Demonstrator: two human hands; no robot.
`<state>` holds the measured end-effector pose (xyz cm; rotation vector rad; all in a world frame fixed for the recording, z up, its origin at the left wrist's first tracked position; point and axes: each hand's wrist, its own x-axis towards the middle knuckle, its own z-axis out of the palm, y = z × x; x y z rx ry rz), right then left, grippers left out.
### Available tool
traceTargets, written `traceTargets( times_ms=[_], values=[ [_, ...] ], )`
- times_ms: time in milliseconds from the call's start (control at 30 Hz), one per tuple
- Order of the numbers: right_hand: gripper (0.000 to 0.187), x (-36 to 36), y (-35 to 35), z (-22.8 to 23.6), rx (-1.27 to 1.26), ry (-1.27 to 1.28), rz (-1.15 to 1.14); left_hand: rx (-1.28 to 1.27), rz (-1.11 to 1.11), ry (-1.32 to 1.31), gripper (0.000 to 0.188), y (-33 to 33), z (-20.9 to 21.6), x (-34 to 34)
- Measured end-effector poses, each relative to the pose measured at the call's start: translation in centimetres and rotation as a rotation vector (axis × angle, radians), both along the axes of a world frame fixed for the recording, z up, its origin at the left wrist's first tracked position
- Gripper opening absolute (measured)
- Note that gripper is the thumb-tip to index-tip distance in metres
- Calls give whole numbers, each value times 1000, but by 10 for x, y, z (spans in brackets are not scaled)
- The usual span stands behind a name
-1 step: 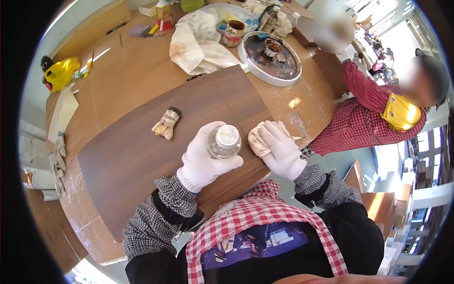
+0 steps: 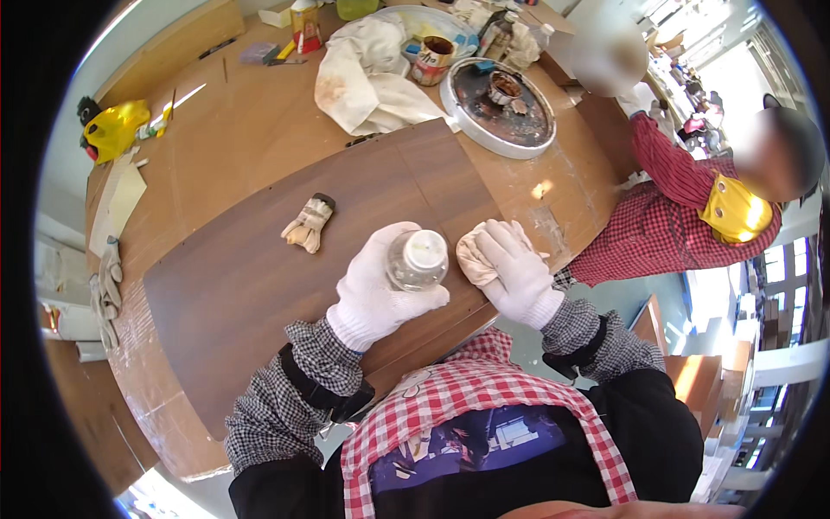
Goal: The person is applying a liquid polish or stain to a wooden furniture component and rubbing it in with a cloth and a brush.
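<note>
My left hand (image 2: 367,285), in a white knit glove, is closed around a clear bottle (image 2: 416,270) with a white cap, held upright over the dark brown wood panel (image 2: 251,303). My right hand (image 2: 523,272), gloved the same way, presses a crumpled beige cloth (image 2: 472,259) against the panel near its right edge. Its fingers bend over the cloth. To the left of the bottle a small beige bundle (image 2: 307,225) with a dark end lies on the panel; its kind is unclear.
The panel lies on a large worktable (image 2: 233,138). At the back are a round white-rimmed lid (image 2: 497,149) bearing a small cup, a stained can (image 2: 432,62) and a white cloth (image 2: 354,86). A yellow bag (image 2: 117,130) and gloves (image 2: 107,290) lie left. A person (image 2: 640,229) stands right.
</note>
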<state>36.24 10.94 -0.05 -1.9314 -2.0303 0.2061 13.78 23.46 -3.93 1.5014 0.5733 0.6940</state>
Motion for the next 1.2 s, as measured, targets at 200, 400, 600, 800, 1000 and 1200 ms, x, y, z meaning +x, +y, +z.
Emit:
traceTargets(
  times_ms=[200, 400, 600, 800, 1000, 1200],
  values=[
    [44, 18, 43, -2, -132, -77, 32, 13, -88, 51, 85, -1, 5, 4],
    [46, 43, 149, -23, 103, -155, 124, 53, -83, 4, 80, 2, -1, 8],
    [47, -18, 224, -16, 137, -181, -10, 125, -94, 69, 84, 4, 9, -1],
    [27, -19, 236, -19, 195, -261, 471, 19, -160, 20, 77, 1, 6, 14],
    [35, -8, 226, -24, 180, 93, 196, 90, -92, -17, 87, -2, -9, 3],
    [46, 28, 192, -35, 286, 49, 66, -77, -102, -38, 87, 0, -12, 9]
  ],
)
